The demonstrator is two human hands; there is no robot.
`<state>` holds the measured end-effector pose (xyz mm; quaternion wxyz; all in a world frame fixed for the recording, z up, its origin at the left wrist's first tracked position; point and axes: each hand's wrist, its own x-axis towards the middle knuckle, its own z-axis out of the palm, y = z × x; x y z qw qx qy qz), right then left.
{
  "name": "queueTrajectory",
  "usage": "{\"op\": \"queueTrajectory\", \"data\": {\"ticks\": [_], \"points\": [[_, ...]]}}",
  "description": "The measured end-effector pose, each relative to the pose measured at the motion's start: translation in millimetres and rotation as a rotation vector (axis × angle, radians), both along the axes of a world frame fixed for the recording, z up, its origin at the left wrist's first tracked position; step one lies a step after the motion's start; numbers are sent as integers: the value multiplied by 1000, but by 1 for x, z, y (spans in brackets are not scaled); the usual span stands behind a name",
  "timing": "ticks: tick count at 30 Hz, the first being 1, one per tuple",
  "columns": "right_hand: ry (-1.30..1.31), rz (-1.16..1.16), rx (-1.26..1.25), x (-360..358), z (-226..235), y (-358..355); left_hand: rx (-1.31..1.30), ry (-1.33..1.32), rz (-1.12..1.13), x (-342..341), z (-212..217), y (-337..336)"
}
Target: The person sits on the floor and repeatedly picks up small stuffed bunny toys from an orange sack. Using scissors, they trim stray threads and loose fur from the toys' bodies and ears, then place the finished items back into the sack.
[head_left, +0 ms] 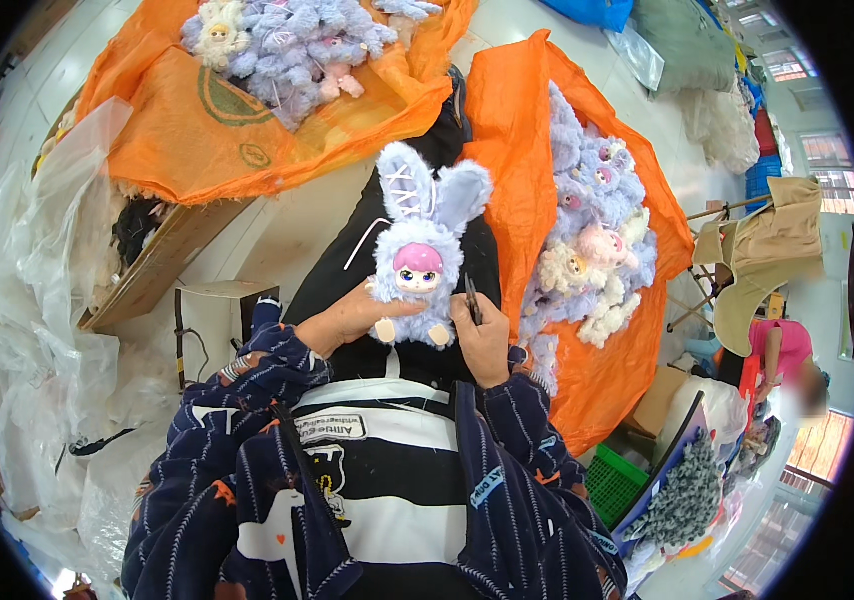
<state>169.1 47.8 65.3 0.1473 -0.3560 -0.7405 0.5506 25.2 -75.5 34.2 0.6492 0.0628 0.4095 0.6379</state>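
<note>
At the far left lie crumpled clear plastic sheets (17,330), with a flat cardboard panel (162,262) leaning beside them. Above, along the top edge, an open orange sack (202,130) carries a heap of pale purple plush toys (292,40); a dark round emblem is printed on its near flap.

In the middle, over the person's lap, the left hand (352,318) cups a plush doll (422,255) from below, fingers closed around its left side and foot. The doll is upright, facing the person, with long lilac rabbit ears and a pink-haired face. It looks light, soft and squashy, not fragile; the stuffed body gives the surest hold, the ears would flop.

The right hand (485,340) is closed around a thin dark tool (471,298), its tip just beside the doll's right side.

To the right, a second orange sack (537,120) holds more purple and cream plush toys (592,245). Near the lower right corner sits a green plastic crate (615,485).
</note>
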Motion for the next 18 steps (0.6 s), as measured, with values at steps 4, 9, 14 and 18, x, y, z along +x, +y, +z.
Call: {"op": "queueTrajectory", "data": {"ticks": [4, 9, 14, 18], "points": [[72, -237, -491, -4, 5, 10, 38, 89, -16, 3, -4, 1], [141, -255, -222, 0, 20, 39, 36, 272, -203, 3, -2, -1], [216, -347, -207, -10, 7, 41, 75, 383, -447, 10, 6, 3], [252, -396, -534, 8, -28, 61, -15, 379, -515, -9, 7, 6]]}}
